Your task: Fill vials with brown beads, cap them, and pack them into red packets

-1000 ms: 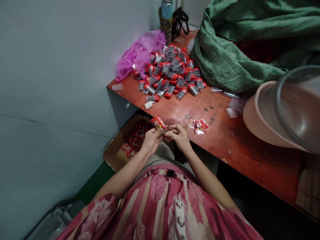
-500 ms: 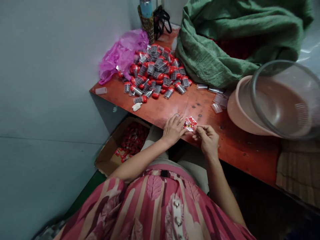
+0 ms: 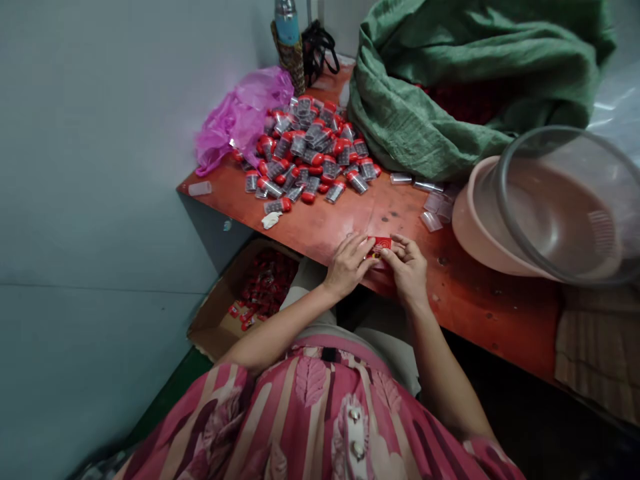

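Observation:
A small shiny red packet with printing on it lies flat at the table's near edge, between my two hands. On its left side rest the fingertips of my left hand, the fingers fairly straight and the thumb lower down, holding that edge. My right hand grips the packet's right side, its thumb on top and the index finger along the upper edge. Both hands partly cover the packet, so its full outline is hidden.
Beyond my hands spreads a pile of clear tubes with red caps, beside a pink plastic bag. A green sack, a pink basin and loose clear tubes stand right. Below left, a cardboard box holds red packets.
My hands have moved right, from a red packet held above my lap to the one on the table. That first packet is out of sight. The right thumb now lies over the table packet.

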`<state>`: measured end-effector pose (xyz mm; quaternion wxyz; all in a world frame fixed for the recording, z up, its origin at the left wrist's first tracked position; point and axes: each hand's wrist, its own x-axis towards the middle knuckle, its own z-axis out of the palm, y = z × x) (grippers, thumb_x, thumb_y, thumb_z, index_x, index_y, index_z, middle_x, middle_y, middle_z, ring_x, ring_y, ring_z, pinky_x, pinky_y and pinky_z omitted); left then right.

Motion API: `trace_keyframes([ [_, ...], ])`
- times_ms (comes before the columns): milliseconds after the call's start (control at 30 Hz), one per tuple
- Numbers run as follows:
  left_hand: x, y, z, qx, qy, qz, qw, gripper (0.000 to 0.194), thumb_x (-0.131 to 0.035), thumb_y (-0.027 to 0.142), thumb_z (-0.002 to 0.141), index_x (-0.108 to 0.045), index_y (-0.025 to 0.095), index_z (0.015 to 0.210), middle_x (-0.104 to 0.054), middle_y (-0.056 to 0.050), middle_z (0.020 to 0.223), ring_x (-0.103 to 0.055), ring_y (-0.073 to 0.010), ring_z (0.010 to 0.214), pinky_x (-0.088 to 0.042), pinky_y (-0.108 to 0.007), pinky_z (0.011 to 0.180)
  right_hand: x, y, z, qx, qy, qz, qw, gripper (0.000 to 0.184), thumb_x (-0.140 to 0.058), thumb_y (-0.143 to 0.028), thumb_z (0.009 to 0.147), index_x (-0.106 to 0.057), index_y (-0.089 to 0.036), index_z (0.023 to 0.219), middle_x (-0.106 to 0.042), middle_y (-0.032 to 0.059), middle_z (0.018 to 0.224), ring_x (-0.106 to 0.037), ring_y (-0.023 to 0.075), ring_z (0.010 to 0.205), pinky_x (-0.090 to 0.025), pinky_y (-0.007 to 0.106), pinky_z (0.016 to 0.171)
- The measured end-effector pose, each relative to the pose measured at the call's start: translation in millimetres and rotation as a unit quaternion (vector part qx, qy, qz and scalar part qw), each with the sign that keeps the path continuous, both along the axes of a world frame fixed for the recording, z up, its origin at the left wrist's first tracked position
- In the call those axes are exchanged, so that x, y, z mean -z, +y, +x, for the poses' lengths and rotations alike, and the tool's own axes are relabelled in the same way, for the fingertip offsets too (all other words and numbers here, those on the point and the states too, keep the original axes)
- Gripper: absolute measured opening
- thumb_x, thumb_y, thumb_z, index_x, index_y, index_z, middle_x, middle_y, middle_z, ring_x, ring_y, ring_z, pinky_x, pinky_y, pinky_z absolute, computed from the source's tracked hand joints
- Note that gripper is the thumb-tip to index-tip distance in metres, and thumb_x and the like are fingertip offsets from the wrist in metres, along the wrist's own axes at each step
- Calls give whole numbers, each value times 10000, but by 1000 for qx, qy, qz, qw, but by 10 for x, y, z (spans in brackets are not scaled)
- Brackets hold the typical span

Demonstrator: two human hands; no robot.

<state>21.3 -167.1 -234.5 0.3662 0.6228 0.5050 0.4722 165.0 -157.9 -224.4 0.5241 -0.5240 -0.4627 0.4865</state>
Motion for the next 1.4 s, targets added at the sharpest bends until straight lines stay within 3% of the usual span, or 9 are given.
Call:
trace_keyframes([
  [167, -28, -45, -204, -5, -261, -213, 942, 321, -631, 456, 703, -657, 138, 674, -636, -24, 660, -623, -174, 690, -504, -325, 720, -120, 129, -248, -113, 18, -51, 992, 399, -724, -319, 641, -570, -183, 984, -613, -50, 611, -567, 91, 536, -453, 212, 543],
  [333, 3, -82, -472, -55, -371, -285, 882, 315, -748, 388, 584, -633, 95, 593, -630, -28, 596, -601, -121, 570, -519, -290, 643, -169, 576, -432, -172, -200, 10, 964, 291, -597, -443, 741, -621, -162, 812, -628, 14, 621, -548, 125, 496, -435, 257, 510],
  [433, 0, -125, -566, -96, -384, -284, 873, 307, -772, 354, 561, -627, 84, 575, -634, -36, 591, -601, -113, 545, -525, -277, 614, -161, 1040, -530, -87, -438, 108, 888, 263, -540, -390, 801, -628, -163, 901, -673, 93, 826, -613, 202, 724, -456, 331, 678],
  [567, 2, -164, -649, -139, -436, -299, 838, 311, -802, 322, 521, -602, 86, 559, -629, -34, 572, -617, -130, 533, -534, -273, 576, -123, 1544, -677, -69, -645, 83, 757, 404, -548, -392, 797, -543, -118, 1094, -596, 199, 1103, -555, 309, 996, -440, 397, 760],
  [667, -21, -135, -740, -162, -502, -304, 793, 286, -799, 294, 543, -624, 89, 636, -643, -34, 618, -609, -114, 530, -533, -242, 527, -117, 1703, -704, -81, -685, 59, 722, 343, -470, -323, 844, -537, -78, 1076, -584, 238, 1098, -545, 315, 1024, -434, 398, 772],
  [733, -54, -84, -807, -179, -551, -297, 759, 261, -785, 272, 576, -624, 98, 686, -646, -27, 645, -609, -107, 538, -538, -231, 518, -135, 1671, -661, -77, -657, 59, 747, 301, -409, -286, 871, -556, -82, 1035, -624, 220, 1004, -587, 291, 952, -436, 392, 767],
  [933, -152, 105, -848, -213, -629, -285, 691, 193, -722, 248, 674, -611, 121, 768, -654, -32, 692, -658, -152, 621, -554, -260, 597, -215, 745, -524, -128, -220, 29, 967, 346, -385, -479, 862, -522, -173, 947, -644, 35, 740, -592, 130, 494, -480, 268, 490],
  [1133, -195, 169, -651, -193, -653, -293, 672, 169, -704, 239, 697, -598, 114, 740, -655, -46, 712, -658, -163, 641, -546, -304, 665, -125, -201, -627, -128, -110, -36, 985, 324, -473, -466, 837, -517, -192, 1004, -588, -35, 587, -550, 98, 417, -456, 205, 386],
  [1400, -216, 129, -365, -150, -643, -262, 703, 187, -718, 229, 681, -575, 120, 730, -647, -21, 690, -622, -107, 610, -505, -238, 653, 30, -303, -588, -94, -155, 16, 983, 302, -458, -416, 862, -532, -184, 1041, -572, -44, 592, -562, 84, 433, -482, 197, 412],
])
